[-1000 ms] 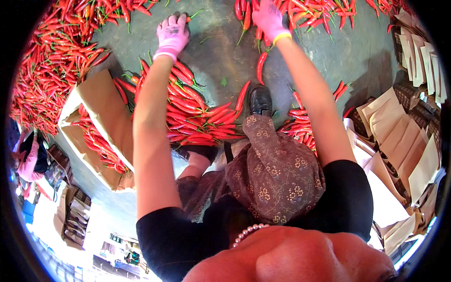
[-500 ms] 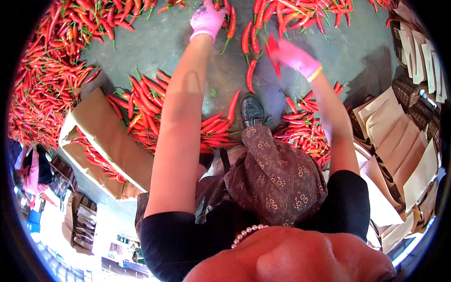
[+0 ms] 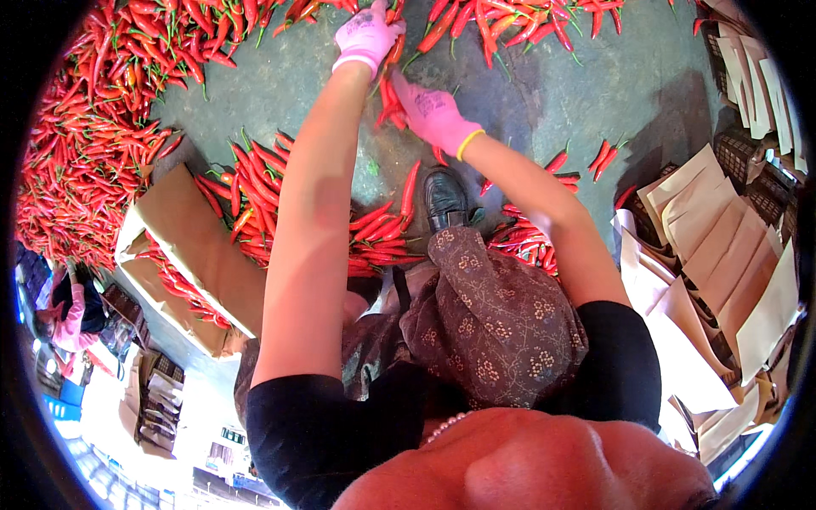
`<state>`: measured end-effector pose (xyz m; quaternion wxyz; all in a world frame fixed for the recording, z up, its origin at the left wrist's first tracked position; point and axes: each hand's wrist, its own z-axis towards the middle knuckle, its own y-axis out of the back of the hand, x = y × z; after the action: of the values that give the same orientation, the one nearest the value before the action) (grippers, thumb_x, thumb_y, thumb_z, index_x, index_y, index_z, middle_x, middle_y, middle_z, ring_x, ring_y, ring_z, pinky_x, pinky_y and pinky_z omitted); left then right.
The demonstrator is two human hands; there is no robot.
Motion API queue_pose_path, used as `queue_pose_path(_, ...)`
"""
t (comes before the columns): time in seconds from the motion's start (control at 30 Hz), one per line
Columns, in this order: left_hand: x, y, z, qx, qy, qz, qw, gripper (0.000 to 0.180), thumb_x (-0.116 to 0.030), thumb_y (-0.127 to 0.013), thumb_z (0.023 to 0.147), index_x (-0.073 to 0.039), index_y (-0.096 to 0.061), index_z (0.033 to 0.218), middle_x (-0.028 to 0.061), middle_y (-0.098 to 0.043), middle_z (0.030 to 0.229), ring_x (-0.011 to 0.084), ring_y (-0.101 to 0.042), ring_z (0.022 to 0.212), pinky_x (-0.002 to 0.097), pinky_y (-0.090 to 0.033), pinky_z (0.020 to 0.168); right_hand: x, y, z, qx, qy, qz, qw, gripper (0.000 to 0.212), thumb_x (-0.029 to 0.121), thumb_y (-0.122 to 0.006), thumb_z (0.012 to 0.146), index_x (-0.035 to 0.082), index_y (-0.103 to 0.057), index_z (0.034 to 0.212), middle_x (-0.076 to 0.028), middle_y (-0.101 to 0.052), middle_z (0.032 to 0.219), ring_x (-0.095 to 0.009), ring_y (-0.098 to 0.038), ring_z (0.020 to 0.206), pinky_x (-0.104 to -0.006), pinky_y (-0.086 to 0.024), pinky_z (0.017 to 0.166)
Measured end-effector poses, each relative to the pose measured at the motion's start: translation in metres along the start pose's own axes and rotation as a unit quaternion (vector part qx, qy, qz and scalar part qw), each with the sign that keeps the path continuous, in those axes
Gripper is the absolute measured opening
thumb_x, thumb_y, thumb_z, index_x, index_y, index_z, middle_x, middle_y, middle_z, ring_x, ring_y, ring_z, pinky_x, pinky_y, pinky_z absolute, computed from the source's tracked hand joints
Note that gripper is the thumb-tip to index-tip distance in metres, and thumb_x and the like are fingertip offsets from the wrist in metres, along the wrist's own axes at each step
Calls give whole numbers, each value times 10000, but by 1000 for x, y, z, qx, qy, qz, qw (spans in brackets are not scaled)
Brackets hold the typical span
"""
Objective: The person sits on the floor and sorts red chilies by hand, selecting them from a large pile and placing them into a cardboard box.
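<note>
At the top, my left hand (image 3: 370, 38), in a pink glove, has its fingers curled on red chili peppers (image 3: 393, 55) that hang down along its right side. Just below and to the right, my right hand (image 3: 435, 112), gloved in pink with a yellow cuff, is closed on a small bunch of chilies (image 3: 389, 109). The two hands are close together over the grey floor (image 3: 544, 110). More loose chilies (image 3: 489, 30) lie to the right of my left hand, their stems mostly toward me.
A large chili heap (image 3: 76, 170) covers the left side. An open brown paper-lined box (image 3: 200, 246) holding chilies stands at lower left. Chili piles (image 3: 374, 246) lie around my black shoe (image 3: 446, 200). Crates with brown paper (image 3: 714, 238) stand at right. Another person (image 3: 72, 314) is at far left.
My right hand has swung left and up with its chilies, from the right of the shoe to beside my left hand. The chilies that lay in the middle are gone from there.
</note>
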<state>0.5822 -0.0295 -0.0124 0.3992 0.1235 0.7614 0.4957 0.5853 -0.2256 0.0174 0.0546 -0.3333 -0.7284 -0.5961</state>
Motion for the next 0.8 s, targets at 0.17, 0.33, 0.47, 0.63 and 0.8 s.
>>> queue_pose_path(0.17, 15, -1, 23, 110, -18, -15, 994, 413, -438, -637, 815, -126, -640, 1085, 182, -682, 1038, 373, -630, 1014, 463, -484, 874, -72, 60, 9, -160, 54, -38, 985, 465, 255, -626, 808, 144, -587, 1258, -116, -601, 1211, -332, -548, 1117, -520, -444, 876)
queue_pose_path(0.33, 14, -3, -11, 62, 73, -276, 956, 354, -280, -660, 838, -25, -596, 1074, 142, -699, 933, 280, -681, 883, 393, -531, 776, -96, 92, 45, -266, -56, -199, 942, 492, 269, -635, 787, 168, -544, 1259, -142, -599, 1124, -347, -531, 1117, -511, -438, 889)
queue_pose_path(0.47, 53, 8, -63, 48, 227, -619, 751, 209, -114, -610, 891, 8, -561, 1054, 112, -651, 865, 221, -649, 780, 357, -547, 707, -51, 33, 52, -167, -72, -157, 971, 564, 300, -684, 785, 194, -500, 1308, -96, -587, 1119, -313, -580, 1022, -504, -459, 847)
queue_pose_path(0.63, 107, 18, -123, 18, 256, -759, 599, 177, -87, -578, 927, -28, -542, 1090, 121, -593, 889, 278, -609, 796, 419, -545, 749, -6, -12, 45, -105, -1, -55, 993, 414, 285, -670, 790, 170, -580, 1177, -99, -611, 1102, -322, -591, 1038, -492, -465, 831)
queue_pose_path(0.8, 172, 46, -179, -78, 165, -837, 516, 305, -49, -570, 899, -73, -508, 1197, 135, -608, 999, 312, -600, 886, 421, -518, 749, 61, 2, 4, 44, 218, 83, 972, 435, 287, -652, 822, 162, -573, 1232, -111, -544, 1283, -356, -509, 1205, -514, -414, 991)
